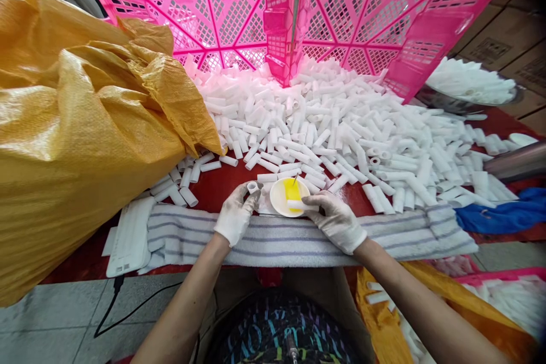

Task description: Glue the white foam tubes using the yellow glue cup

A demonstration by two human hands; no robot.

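My left hand (236, 215), in a white glove with greyed fingertips, is closed around a short white plastic tube (252, 186), its open end facing up. My right hand (335, 220), gloved likewise, pinches another white tube (294, 205) lengthwise. That second tube lies over a small white dish (275, 198), across the lower part of a yellow patch (292, 187); whether it touches the yellow is unclear. A thin pin-like piece stands up from the patch. Just behind the dish begins a large heap of similar white tubes (315, 119).
Pink crates (217, 17) lie tipped behind the heap. A bulky yellow sack (85, 125) covers the left side. Under my wrists runs a folded striped towel (273, 244), beside a white corded device (128, 239). At right are a metal cylinder (516, 164), blue cloth (507, 210) and filled bowl (469, 105).
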